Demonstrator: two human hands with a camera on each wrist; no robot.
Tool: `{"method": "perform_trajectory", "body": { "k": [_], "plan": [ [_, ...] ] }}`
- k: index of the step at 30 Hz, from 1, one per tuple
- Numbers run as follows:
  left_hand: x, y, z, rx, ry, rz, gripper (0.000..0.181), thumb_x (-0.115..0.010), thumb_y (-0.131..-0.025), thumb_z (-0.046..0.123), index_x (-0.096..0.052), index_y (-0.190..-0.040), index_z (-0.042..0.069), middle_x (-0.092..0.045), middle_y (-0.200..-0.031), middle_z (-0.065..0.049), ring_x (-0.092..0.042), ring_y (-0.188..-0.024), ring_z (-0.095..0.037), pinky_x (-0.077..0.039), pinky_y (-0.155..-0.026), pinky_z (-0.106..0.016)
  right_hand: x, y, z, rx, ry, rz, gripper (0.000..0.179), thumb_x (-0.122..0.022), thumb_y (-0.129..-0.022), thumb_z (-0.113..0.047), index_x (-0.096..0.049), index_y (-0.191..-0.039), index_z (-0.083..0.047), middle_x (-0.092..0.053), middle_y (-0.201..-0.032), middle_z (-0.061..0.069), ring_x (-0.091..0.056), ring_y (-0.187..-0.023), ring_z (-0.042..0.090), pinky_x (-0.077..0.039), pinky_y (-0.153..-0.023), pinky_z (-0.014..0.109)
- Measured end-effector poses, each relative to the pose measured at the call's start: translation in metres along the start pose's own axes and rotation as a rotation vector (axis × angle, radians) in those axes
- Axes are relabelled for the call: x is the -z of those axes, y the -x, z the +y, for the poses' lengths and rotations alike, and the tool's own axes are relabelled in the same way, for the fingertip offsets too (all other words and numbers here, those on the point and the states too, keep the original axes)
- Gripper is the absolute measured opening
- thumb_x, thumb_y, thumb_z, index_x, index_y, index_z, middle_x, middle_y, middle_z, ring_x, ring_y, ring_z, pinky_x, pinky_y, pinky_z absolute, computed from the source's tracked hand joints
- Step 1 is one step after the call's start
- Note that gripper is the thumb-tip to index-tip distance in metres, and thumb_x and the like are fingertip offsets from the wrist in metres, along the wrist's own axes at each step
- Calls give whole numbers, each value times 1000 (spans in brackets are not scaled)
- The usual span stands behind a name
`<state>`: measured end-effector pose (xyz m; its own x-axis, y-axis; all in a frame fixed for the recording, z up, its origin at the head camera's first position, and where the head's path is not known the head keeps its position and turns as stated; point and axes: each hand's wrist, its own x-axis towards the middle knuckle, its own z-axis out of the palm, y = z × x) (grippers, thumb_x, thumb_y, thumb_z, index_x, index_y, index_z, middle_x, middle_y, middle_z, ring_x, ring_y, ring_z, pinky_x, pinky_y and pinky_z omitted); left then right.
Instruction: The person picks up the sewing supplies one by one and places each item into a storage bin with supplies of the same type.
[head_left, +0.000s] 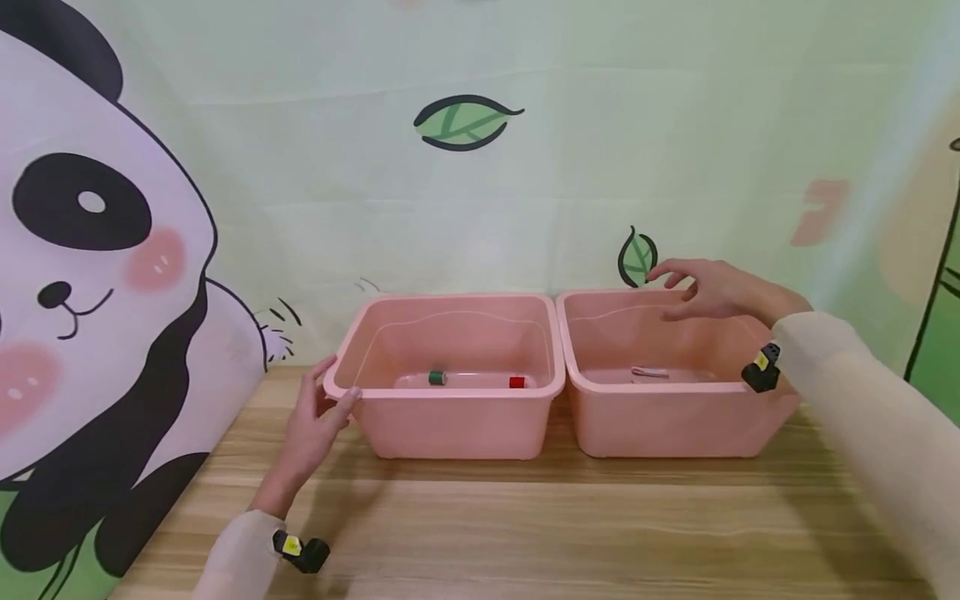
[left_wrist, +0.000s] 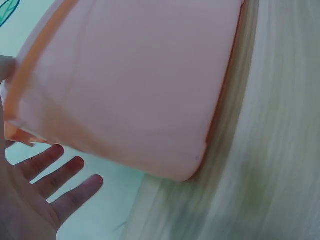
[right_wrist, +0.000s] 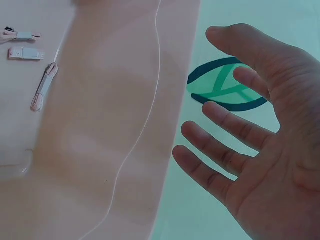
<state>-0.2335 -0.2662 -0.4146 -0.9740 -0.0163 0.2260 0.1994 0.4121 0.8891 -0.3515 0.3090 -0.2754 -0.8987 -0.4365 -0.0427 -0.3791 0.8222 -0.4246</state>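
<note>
At the front left corner of the left pink bin (head_left: 457,425), my left hand (head_left: 311,425) holds the rim between thumb and index finger. Its other fingers (left_wrist: 75,200) stretch out, spread, beside the bin's outer wall in the left wrist view. A small green cylinder (head_left: 437,378) and a small red one (head_left: 517,382) lie on that bin's floor. My right hand (head_left: 712,290) hovers over the back of the right pink bin (head_left: 675,421), fingers spread and holding nothing. Pale bundled cables (right_wrist: 45,87) lie on that bin's floor, with a small white connector piece (right_wrist: 26,53) among them.
The two bins stand side by side on a wood-grain table (head_left: 480,525). Directly behind them hangs a pale green cloth (head_left: 337,167) printed with leaves and a panda. A small black camera is strapped at each wrist.
</note>
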Motion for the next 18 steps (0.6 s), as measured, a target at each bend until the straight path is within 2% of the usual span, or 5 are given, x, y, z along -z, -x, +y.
{"method": "perform_trajectory", "body": {
  "k": [3,6,11,18],
  "plan": [
    [9,-1,6,-4,-84,-20,74,-61,-103,42,-21,-163,24,-39,-159,-20,-50,-133,-41,-52,-101,-56,0,6,-6,11,5,6,72,-81,-89,-40,-48,-148,-16,-56,-139,23,-61,-121,46,-55,-93,60],
    [16,-2,12,-34,-177,-31,77,-62,-102,43,-21,-163,22,-36,-161,-19,-43,-140,-45,-47,-104,-65,-2,13,-9,21,11,18,70,-81,-88,-42,-50,-147,-18,-56,-140,21,-59,-123,45,-55,-93,60],
    [22,-6,22,-95,-310,-43,83,-65,-100,45,-17,-164,23,-35,-162,-19,-38,-144,-45,-43,-105,-70,-8,22,-13,77,26,41,67,-82,-88,-41,-52,-145,-21,-59,-139,17,-59,-122,42,-52,-96,62],
    [27,-6,31,-87,-456,-64,95,-65,-94,60,-11,-166,31,-32,-163,-19,-35,-145,-48,-34,-106,-78,-15,30,-16,116,31,36,72,-81,-89,-42,-49,-150,-21,-58,-141,14,-59,-121,37,-51,-96,63]
  ]
}}
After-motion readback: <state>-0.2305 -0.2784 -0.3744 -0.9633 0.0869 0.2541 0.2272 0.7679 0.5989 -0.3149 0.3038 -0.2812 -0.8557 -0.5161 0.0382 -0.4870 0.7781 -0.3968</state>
